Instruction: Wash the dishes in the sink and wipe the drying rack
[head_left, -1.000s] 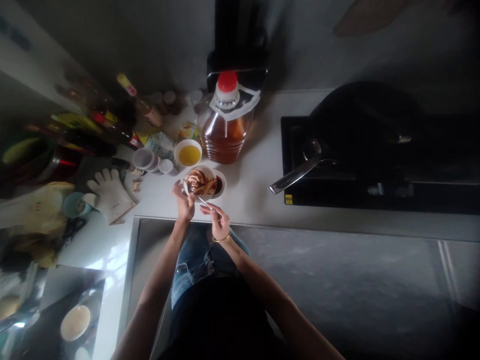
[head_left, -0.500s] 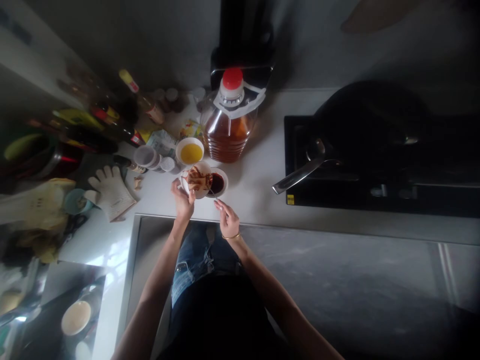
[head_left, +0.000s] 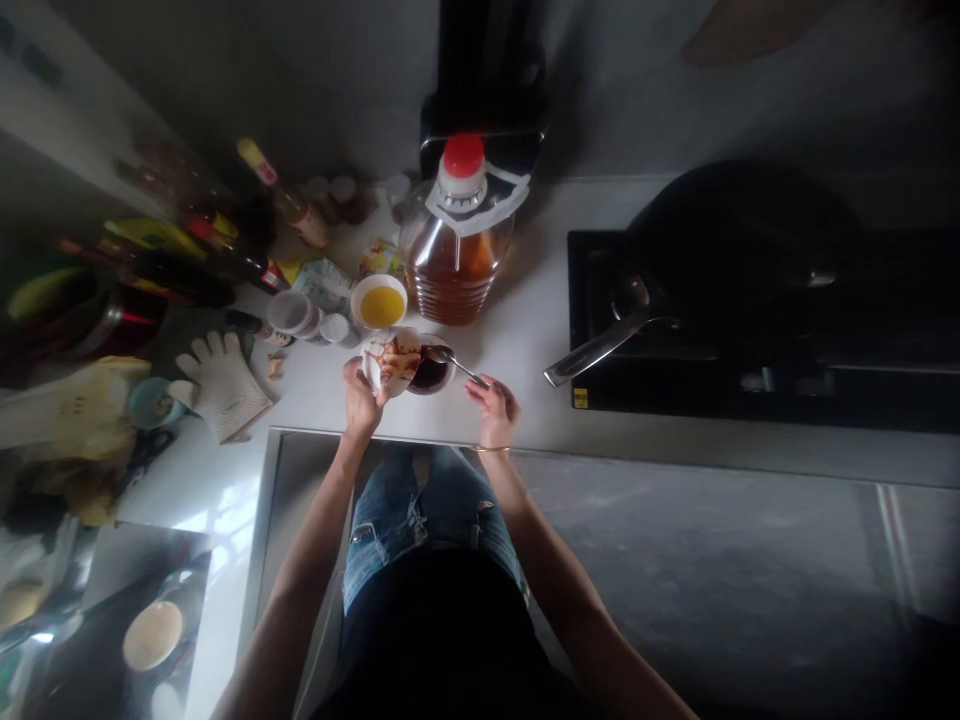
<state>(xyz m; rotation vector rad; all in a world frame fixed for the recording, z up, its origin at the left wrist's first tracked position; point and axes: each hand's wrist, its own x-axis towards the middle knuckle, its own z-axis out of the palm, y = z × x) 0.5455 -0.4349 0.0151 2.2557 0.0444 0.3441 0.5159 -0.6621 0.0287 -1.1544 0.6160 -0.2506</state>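
Observation:
My left hand (head_left: 360, 400) grips a small white bowl (head_left: 390, 360) smeared with dark brown sauce and holds it tilted toward a second small bowl (head_left: 432, 372) of dark sauce on the white counter (head_left: 510, 370). My right hand (head_left: 491, 402) pinches the handle of a metal spoon (head_left: 454, 360), whose bowl rests over the dark sauce bowl. A third white bowl (head_left: 379, 302) with yellow liquid stands just behind them.
A large oil jug with a red cap (head_left: 459, 240) stands behind the bowls. Bottles (head_left: 225, 230), small lids (head_left: 289, 312), a white oven glove (head_left: 221, 385) and clutter fill the left. A dark pan with a steel handle (head_left: 600, 345) sits on the black hob at right.
My left hand has tipped the smeared bowl further toward the dark sauce bowl. My right hand moved right with the spoon, which now lies across the sauce bowl's rim.

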